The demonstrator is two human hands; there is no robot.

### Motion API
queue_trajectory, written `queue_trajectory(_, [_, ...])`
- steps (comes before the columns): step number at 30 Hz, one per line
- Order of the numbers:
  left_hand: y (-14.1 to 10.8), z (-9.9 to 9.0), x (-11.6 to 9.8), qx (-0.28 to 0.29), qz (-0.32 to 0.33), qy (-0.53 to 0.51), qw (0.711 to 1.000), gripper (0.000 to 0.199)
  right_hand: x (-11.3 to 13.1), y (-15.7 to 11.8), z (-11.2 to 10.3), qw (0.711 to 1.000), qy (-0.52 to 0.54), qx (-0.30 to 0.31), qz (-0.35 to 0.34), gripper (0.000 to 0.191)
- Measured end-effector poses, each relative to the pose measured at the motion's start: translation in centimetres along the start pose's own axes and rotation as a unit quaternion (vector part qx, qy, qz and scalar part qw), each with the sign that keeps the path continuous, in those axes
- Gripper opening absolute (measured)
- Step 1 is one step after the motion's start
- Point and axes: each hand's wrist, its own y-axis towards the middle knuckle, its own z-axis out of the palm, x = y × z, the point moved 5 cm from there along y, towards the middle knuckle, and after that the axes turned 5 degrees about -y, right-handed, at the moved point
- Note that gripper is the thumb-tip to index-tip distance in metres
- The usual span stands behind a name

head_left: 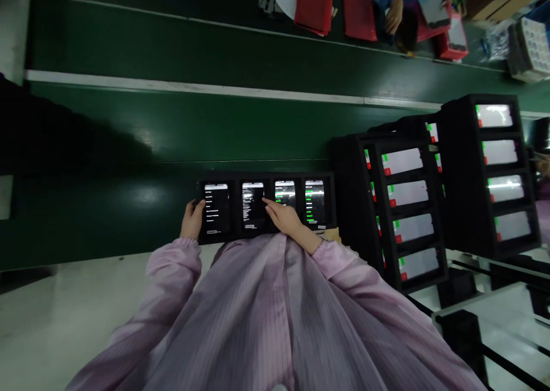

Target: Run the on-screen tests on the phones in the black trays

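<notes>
A black tray [266,176] lies in front of me with several lit phones side by side. My left hand [192,219] grips the tray's left edge beside the leftmost phone [216,207]. My right hand [284,218] reaches across the tray, its forefinger touching the screen of the second phone [252,203] near its right side. The two right phones [315,200] show green-lined lists. My pink striped sleeves fill the lower part of the view.
Stacked black trays [408,207] of phones with white screens stand at the right, with another stack [494,173] beyond. A green conveyor belt [172,127] runs behind. Across it, another person's hand [394,14] works among red trays [315,4].
</notes>
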Motion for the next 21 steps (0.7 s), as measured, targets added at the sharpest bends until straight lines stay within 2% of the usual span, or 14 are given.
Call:
queue_trajectory(8, [0.1, 0.7, 1.3, -0.026, 0.049, 0.006, 0.998, 0.043, 4.6, 1.9, 1.8, 0.988, -0.067, 0.091, -0.105, 0.040])
queue_trajectory(12, [0.1, 0.9, 1.3, -0.040, 0.075, 0.014, 0.996, 0.042, 5.1, 2.4, 1.6, 0.980, -0.112, 0.121, -0.108, 0.039])
queue_trajectory(17, [-0.3, 0.8, 0.9, -0.052, 0.087, 0.013, 0.995, 0.038, 3.0, 1.7, -0.3, 0.992, -0.105, 0.067, -0.007, 0.042])
queue_trajectory(21, [-0.4, 0.9, 0.7, -0.056, 0.093, 0.007, 0.994, 0.037, 1.8, 1.5, -0.9, 0.998, -0.050, 0.012, 0.019, 0.042])
